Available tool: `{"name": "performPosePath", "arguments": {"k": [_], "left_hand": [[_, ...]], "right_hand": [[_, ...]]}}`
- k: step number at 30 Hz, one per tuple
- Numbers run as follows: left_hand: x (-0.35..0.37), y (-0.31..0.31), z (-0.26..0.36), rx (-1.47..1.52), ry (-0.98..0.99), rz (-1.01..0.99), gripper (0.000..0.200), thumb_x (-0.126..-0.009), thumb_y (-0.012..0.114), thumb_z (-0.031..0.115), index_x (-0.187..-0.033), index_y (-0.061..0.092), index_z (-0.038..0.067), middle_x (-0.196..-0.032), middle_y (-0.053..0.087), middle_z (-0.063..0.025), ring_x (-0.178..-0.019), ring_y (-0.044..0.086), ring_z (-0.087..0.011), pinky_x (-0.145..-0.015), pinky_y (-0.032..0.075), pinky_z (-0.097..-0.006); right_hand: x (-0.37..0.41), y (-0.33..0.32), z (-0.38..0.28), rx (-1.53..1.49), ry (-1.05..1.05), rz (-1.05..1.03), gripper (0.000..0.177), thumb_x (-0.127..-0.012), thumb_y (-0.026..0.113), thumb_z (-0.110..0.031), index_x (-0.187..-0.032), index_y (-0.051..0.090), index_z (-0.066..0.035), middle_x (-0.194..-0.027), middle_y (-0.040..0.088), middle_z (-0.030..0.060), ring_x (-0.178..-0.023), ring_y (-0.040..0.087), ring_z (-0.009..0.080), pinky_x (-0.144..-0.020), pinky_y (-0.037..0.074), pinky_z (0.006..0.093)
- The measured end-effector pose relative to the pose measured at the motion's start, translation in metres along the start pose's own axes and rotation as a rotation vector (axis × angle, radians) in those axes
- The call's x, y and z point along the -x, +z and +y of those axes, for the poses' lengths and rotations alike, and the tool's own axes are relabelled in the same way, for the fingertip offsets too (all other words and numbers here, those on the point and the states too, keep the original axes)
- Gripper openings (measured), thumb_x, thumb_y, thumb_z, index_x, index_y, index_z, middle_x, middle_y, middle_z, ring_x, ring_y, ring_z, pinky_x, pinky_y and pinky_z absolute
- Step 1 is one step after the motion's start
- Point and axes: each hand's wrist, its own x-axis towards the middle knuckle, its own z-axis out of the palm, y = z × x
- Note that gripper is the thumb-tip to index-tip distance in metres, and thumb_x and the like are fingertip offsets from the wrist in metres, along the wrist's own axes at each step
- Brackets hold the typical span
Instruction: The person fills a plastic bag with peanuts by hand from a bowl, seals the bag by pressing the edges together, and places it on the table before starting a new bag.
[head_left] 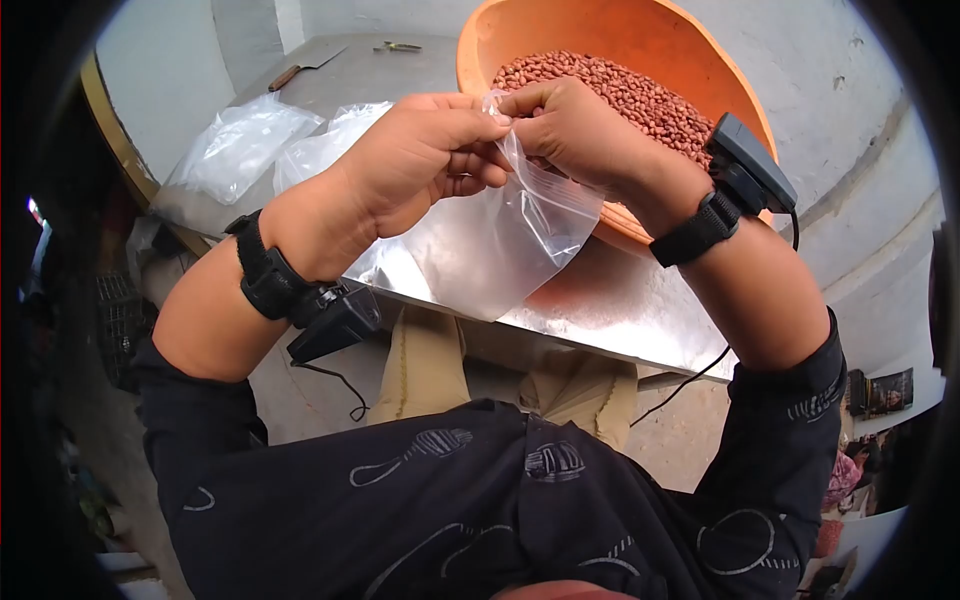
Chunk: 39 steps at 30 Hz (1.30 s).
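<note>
My left hand (420, 160) and my right hand (575, 130) pinch the top edge of a small clear plastic bag (500, 245) between their fingertips, above the metal table. The bag hangs down empty and see-through. Just behind my right hand stands a big orange bowl (560, 35) filled with reddish-brown peanuts (640, 95). Both wrists wear black straps carrying small black devices with cables.
The steel table (620, 310) holds a pile of clear plastic bags (240, 145) at the left. A knife (300, 70) and a small metal tool (398, 46) lie at the far edge. White walls enclose the table behind and to the right.
</note>
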Motion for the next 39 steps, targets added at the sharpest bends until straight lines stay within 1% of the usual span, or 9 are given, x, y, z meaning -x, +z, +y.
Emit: {"name": "performPosePath", "arguments": {"k": [4,8,12,18,21,28,31,34,39], "left_hand": [[-0.001,0.0,-0.005,-0.018,0.038,-0.045,0.013,-0.09,0.053,0.017,-0.09,0.057,0.005,-0.077,0.061,-0.0015,-0.065,0.059,-0.0077,-0.064,0.049,-0.0198],[-0.001,0.001,-0.006,0.009,0.096,-0.073,0.012,-0.09,0.052,0.016,-0.089,0.056,0.005,-0.075,0.061,-0.002,-0.062,0.056,-0.0071,-0.061,0.047,-0.0196],[0.002,0.007,-0.012,-0.053,0.086,-0.083,0.013,-0.09,0.051,0.015,-0.09,0.056,0.004,-0.076,0.061,-0.0026,-0.063,0.056,-0.0075,-0.061,0.047,-0.0193],[-0.003,0.006,-0.02,0.041,0.206,-0.054,0.013,-0.091,0.048,0.013,-0.091,0.057,0.004,-0.08,0.061,-0.0023,-0.069,0.056,-0.0078,-0.065,0.046,-0.021],[-0.004,0.004,-0.019,0.077,0.228,-0.083,0.013,-0.092,0.047,0.013,-0.09,0.056,0.003,-0.079,0.06,-0.0019,-0.069,0.055,-0.0077,-0.066,0.045,-0.0215],[-0.002,0.005,-0.01,0.083,0.257,-0.092,0.013,-0.091,0.049,0.014,-0.086,0.056,0.005,-0.075,0.058,-0.0021,-0.066,0.054,-0.0084,-0.063,0.045,-0.0211],[-0.006,0.005,-0.012,0.04,0.236,-0.049,0.013,-0.09,0.052,0.016,-0.083,0.057,0.005,-0.072,0.059,-0.0025,-0.062,0.054,-0.0086,-0.061,0.046,-0.0209],[-0.003,0.002,-0.01,-0.043,0.155,0.014,0.012,-0.09,0.051,0.016,-0.085,0.056,0.006,-0.071,0.055,0.0008,-0.061,0.051,-0.0071,-0.058,0.042,-0.02],[0.003,0.005,0.003,-0.146,0.18,0.011,0.013,-0.09,0.053,0.018,-0.082,0.055,0.007,-0.064,0.055,0.0007,-0.055,0.048,-0.0047,-0.053,0.039,-0.0174]], "right_hand": [[0.004,-0.003,-0.012,-0.119,0.227,-0.052,0.013,-0.077,0.061,-0.004,-0.087,0.065,0.004,-0.063,0.055,0.002,-0.05,0.047,0.0074,-0.047,0.039,0.0203],[0.005,0.001,-0.023,-0.231,0.256,0.042,0.01,-0.081,0.057,-0.005,-0.087,0.064,-0.002,-0.063,0.054,-0.0014,-0.053,0.049,0.0055,-0.048,0.04,0.0191],[-0.002,-0.006,-0.017,-0.247,0.189,-0.066,0.012,-0.085,0.054,-0.012,-0.08,0.06,-0.004,-0.059,0.048,-0.0038,-0.051,0.049,0.0059,-0.048,0.04,0.0203],[-0.003,0.006,-0.006,-0.327,0.223,0.039,0.012,-0.084,0.057,-0.011,-0.089,0.063,-0.002,-0.056,0.048,-0.0038,-0.049,0.048,0.0066,-0.045,0.038,0.0222],[-0.001,0.009,-0.01,-0.272,0.187,0.091,0.018,-0.082,0.061,-0.01,-0.097,0.064,-0.001,-0.058,0.052,-0.0014,-0.049,0.047,0.0072,-0.044,0.036,0.0223],[-0.01,0.003,0.012,0.119,0.055,-0.048,0.02,-0.076,0.068,-0.014,-0.078,0.068,0.005,-0.069,0.063,0.0095,-0.057,0.057,0.0141,-0.052,0.045,0.027],[-0.008,-0.001,0.009,0.27,-0.019,-0.072,0.019,-0.076,0.067,-0.013,-0.077,0.066,0.005,-0.063,0.06,0.008,-0.054,0.054,0.0138,-0.05,0.044,0.0269],[0.001,-0.009,-0.015,0.132,0.154,-0.102,0.016,-0.079,0.063,-0.011,-0.078,0.064,0.005,-0.061,0.055,0.0059,-0.051,0.051,0.0134,-0.048,0.043,0.0267],[0.013,-0.012,-0.034,-0.178,0.167,-0.067,0.011,-0.081,0.058,-0.007,-0.08,0.06,0.003,-0.064,0.052,0.0049,-0.05,0.051,0.0137,-0.046,0.042,0.0259]]}}
